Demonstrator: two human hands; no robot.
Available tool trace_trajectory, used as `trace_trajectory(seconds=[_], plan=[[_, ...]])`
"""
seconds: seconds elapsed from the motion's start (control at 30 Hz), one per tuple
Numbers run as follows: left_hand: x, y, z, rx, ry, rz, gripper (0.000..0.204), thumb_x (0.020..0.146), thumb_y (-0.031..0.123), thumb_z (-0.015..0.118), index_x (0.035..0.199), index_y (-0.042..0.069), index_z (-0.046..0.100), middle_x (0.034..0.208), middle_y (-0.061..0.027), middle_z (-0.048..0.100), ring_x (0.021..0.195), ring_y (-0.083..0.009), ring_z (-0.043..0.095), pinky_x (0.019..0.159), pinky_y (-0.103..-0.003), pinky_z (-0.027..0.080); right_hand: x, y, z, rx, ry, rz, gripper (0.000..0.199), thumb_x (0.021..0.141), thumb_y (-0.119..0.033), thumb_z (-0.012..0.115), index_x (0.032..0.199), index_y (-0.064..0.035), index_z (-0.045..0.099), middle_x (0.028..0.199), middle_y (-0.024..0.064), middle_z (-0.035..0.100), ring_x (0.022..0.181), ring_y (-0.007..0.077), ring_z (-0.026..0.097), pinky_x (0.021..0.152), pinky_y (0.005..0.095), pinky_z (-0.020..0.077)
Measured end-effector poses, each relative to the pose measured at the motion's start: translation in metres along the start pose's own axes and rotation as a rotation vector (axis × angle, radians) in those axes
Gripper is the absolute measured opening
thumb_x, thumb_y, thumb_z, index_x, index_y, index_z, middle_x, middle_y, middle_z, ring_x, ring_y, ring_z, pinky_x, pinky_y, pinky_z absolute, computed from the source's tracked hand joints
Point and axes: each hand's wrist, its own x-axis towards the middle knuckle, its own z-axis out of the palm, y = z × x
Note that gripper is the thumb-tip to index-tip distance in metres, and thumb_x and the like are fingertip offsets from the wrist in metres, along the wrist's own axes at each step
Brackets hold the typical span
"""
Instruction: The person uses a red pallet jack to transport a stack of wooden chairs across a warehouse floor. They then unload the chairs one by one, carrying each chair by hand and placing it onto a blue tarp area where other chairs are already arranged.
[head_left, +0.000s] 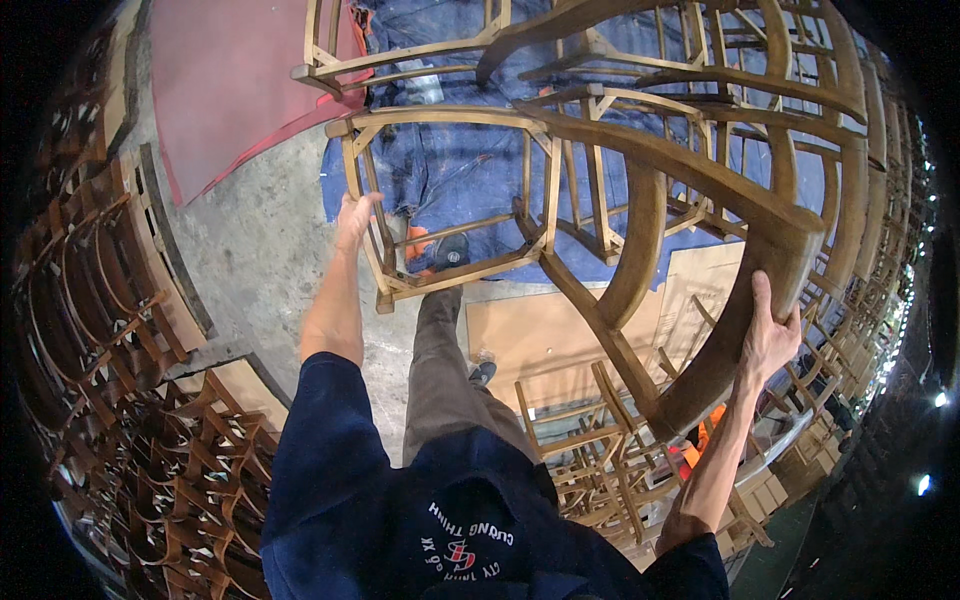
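Between my two hands is a brown wooden chair frame (640, 240), its seat an open rectangle with corner braces and no panel. My left hand (356, 218) is closed on the seat frame's left rail. Out to the right, my right hand (771, 335) grips the wide curved top rail of the backrest, the thumb on the side facing me. The chair hangs tilted, its backrest nearest me on the right. Just beyond it stand other wooden chair frames (600, 65), partly overlapped by the one I hold.
Blue sheeting (450, 185) and a red sheet (215, 90) cover parts of the concrete floor (240, 255). Cardboard (530, 340) lies by my feet. Stacked dark curved wooden parts (170, 490) crowd the left side. More chair frames (590, 440) stand at the lower right.
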Motion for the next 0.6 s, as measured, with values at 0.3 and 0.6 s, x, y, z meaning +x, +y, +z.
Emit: trace_trajectory(seconds=[0.3, 0.6], plan=[[-0.074, -0.055, 0.035, 0.381, -0.432, 0.283, 0.045, 0.079, 0.038, 0.072, 0.101, -0.001, 0.068, 0.090, -0.0161, 0.071, 0.081, -0.0207, 0.067, 0.071, -0.033, 0.050, 0.042, -0.064, 0.014, -0.213, -0.176, -0.243, 0.066, 0.073, -0.047, 0.079, 0.120, -0.0047, 0.059, 0.107, 0.0186, 0.068, 0.100, 0.0326, 0.065, 0.087, 0.0398, 0.0491], [-0.196, -0.082, 0.019, 0.531, -0.385, 0.191, 0.056, 0.079, 0.035, 0.073, 0.122, 0.000, 0.062, 0.109, -0.0171, 0.069, 0.102, -0.0248, 0.065, 0.088, -0.033, 0.049, 0.051, -0.041, 0.012, -0.152, -0.289, -0.608, 0.091, 0.073, -0.030, 0.081, 0.145, -0.0096, 0.029, 0.117, 0.0243, 0.063, 0.106, 0.0434, 0.061, 0.090, 0.0458, 0.0485]])
